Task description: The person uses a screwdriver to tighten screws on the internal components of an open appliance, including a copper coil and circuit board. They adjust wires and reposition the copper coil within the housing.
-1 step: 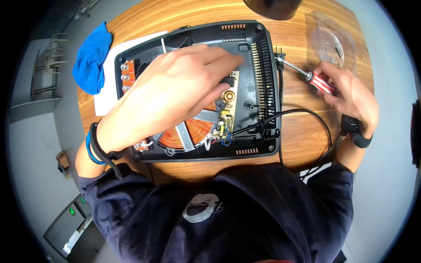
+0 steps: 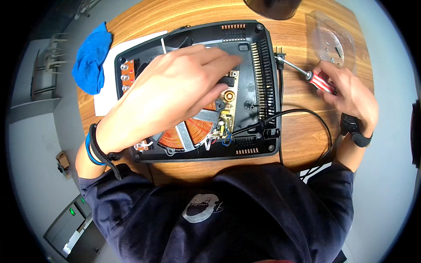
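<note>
An opened induction cooker base [image 2: 243, 151], a black shell, lies on the table with its copper coil [image 2: 199, 130] and circuit board [image 2: 235, 87] exposed. My left hand [image 2: 184, 81] reaches over it, palm down, hiding part of the coil and board. Its fingers stretch toward the far right, with the thumb apart near a black part [image 2: 226, 81] on the board. Nothing shows in that hand. To the right of the shell, my right hand [image 2: 348, 90] is closed round the red-and-white handle of a screwdriver [image 2: 322, 82]. The metal shaft points left toward the power plug [image 2: 280, 57].
A clear plastic tray [image 2: 346, 41] with several screws stands at the far right. The black power cord [image 2: 302, 110] loops right of the shell. A blue cloth [image 2: 93, 59] and white paper [image 2: 107, 98] lie left. A dark round container [image 2: 274, 8] stands at the far edge.
My left fingertips have drawn back very slightly to the left over the cooker base. The right hand and screwdriver are practically unmoved.
</note>
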`<act>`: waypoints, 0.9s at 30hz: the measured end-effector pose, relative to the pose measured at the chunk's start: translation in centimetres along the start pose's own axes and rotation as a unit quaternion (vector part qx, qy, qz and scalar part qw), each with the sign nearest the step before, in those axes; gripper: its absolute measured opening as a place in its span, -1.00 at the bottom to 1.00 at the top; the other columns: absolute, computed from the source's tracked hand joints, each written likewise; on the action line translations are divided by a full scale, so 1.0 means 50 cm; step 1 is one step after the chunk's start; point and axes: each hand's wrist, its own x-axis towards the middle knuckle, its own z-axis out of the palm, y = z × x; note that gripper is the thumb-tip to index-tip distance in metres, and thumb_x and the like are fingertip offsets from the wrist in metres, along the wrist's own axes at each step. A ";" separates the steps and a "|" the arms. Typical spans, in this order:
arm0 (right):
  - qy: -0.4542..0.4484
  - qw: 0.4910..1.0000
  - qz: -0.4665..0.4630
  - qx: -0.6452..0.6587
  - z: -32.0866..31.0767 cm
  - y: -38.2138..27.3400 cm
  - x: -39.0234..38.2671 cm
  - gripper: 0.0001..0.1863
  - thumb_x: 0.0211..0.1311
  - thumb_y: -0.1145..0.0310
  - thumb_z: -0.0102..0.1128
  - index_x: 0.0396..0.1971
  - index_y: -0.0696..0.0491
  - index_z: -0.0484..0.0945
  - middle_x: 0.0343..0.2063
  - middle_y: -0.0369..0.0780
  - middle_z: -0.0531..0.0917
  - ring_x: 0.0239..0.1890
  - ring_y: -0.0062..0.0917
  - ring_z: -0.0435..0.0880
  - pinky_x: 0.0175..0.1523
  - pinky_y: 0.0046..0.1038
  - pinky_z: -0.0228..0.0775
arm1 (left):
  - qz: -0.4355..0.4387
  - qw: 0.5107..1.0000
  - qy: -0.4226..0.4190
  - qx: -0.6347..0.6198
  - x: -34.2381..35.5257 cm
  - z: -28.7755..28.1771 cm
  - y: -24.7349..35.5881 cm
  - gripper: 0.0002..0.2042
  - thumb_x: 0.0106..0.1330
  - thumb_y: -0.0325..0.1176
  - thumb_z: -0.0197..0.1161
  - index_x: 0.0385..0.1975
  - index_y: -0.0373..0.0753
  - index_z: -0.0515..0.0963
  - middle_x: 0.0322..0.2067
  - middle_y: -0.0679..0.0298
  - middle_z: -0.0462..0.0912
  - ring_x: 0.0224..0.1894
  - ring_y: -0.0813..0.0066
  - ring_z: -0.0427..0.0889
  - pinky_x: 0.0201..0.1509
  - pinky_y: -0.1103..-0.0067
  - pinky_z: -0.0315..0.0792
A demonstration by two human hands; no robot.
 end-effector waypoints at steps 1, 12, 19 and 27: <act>0.007 1.000 0.001 -0.001 0.001 0.005 -0.002 -0.57 0.35 0.49 0.55 0.18 0.08 0.63 -0.04 0.04 0.83 0.06 0.06 0.82 0.13 -0.04 0.70 | -0.007 1.000 -0.001 0.005 -0.006 -0.001 0.001 -0.56 0.55 -0.38 0.50 0.38 -0.32 0.71 0.18 -0.02 0.84 0.17 -0.12 0.84 0.28 0.17 0.73; 0.036 0.991 -0.124 0.024 0.014 -0.055 0.004 -0.58 0.34 0.51 0.53 0.16 0.08 0.64 0.00 -0.06 0.78 0.06 0.00 0.84 0.16 -0.09 0.73 | -0.012 0.999 0.023 -0.021 -0.013 0.010 0.018 -0.56 0.51 -0.41 0.55 0.34 -0.35 0.73 0.05 -0.05 0.86 0.06 -0.12 0.86 0.17 0.20 0.74; 0.010 0.986 -0.166 -0.004 0.020 -0.093 0.017 -0.59 0.33 0.46 0.53 0.14 0.09 0.63 0.00 -0.03 0.76 0.09 0.05 0.81 0.15 -0.03 0.71 | 0.027 0.999 0.027 -0.032 -0.003 0.027 0.030 -0.71 0.42 -0.45 0.61 0.08 -0.36 0.81 -0.15 0.04 0.88 -0.11 -0.04 0.88 0.01 0.22 0.76; 0.057 0.988 -0.142 0.017 0.009 -0.061 0.004 -0.58 0.35 0.50 0.52 0.16 0.09 0.63 0.00 -0.01 0.77 0.08 0.07 0.81 0.14 -0.06 0.69 | -0.001 1.000 0.003 0.027 -0.006 -0.001 0.012 -0.77 0.32 -0.52 0.59 -0.04 -0.32 0.84 -0.12 0.14 0.87 -0.12 0.08 0.85 -0.04 0.29 0.72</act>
